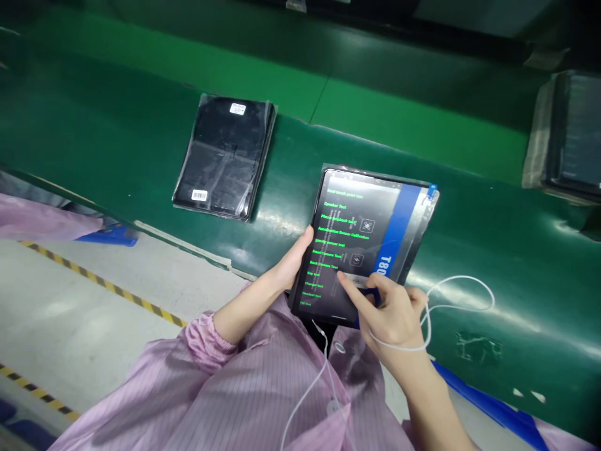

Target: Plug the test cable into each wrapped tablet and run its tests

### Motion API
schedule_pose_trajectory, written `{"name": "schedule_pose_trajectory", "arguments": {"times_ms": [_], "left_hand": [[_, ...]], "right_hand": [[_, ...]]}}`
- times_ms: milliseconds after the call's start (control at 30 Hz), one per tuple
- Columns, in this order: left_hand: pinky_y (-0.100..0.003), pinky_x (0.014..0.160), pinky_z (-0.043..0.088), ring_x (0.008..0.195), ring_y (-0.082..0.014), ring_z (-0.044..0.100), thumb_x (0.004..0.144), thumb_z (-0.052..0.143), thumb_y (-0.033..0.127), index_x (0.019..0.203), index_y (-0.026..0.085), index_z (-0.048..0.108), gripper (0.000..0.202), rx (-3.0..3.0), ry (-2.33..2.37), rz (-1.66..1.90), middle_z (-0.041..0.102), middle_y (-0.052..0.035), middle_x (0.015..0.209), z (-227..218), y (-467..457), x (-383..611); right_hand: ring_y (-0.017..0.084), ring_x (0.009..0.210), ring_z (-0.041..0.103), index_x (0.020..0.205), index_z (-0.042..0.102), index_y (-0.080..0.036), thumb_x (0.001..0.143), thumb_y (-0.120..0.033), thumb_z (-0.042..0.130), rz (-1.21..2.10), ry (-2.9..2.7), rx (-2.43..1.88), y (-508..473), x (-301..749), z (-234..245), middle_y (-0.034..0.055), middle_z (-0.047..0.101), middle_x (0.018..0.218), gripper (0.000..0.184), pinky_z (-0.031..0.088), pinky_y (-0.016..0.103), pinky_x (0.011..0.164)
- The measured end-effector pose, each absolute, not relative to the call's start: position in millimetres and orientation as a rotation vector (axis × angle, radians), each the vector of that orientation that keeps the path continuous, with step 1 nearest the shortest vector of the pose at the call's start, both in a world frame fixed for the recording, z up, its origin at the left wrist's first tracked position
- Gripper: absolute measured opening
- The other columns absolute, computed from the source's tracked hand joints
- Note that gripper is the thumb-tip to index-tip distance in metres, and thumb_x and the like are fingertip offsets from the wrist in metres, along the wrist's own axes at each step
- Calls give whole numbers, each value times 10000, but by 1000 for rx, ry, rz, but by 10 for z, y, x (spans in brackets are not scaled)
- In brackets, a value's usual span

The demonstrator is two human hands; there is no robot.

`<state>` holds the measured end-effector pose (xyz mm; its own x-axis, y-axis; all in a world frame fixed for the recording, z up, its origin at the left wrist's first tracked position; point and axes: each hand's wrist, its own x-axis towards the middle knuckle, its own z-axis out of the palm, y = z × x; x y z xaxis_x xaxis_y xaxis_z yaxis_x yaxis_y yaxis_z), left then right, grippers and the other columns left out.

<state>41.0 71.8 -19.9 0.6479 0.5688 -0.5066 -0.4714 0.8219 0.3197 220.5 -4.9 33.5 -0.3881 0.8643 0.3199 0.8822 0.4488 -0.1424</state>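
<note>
My left hand grips the left edge of a black tablet, thumb on the screen's rim. The lit screen lists green lines of text, and a blue-striped protective film covers it. My right hand has its index finger stretched out and touching the lower part of the screen, the other fingers curled. A white cable loops over that hand and wrist and runs down from the tablet's bottom edge across my lap.
A second tablet in a clear bag lies on the green conveyor belt to the left. Another wrapped device sits at the far right edge. Pink sleeves, grey floor with yellow-black tape lie below left.
</note>
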Motion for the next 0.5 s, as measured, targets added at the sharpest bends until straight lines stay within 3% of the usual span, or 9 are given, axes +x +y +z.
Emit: {"name": "schedule_pose_trajectory", "arguments": {"times_ms": [333, 500], "left_hand": [[-473, 1092, 430, 1187, -323, 667, 960, 438, 680, 1107, 140, 741, 636, 201, 605, 594, 781, -125, 1076, -155, 732, 429], [-483, 1103, 418, 1177, -318, 673, 968, 416, 683, 1190, 141, 711, 656, 191, 609, 580, 780, -123, 1079, -163, 734, 422]], "right_hand": [[101, 700, 502, 1092, 769, -300, 900, 28, 410, -17, -2429, -1394, -276, 2274, 212, 22, 607, 862, 523, 274, 331, 749], [87, 668, 493, 1113, 764, -322, 891, 42, 418, 17, -2434, -1408, -369, 2288, 195, 16, 607, 862, 549, 295, 335, 750]]}}
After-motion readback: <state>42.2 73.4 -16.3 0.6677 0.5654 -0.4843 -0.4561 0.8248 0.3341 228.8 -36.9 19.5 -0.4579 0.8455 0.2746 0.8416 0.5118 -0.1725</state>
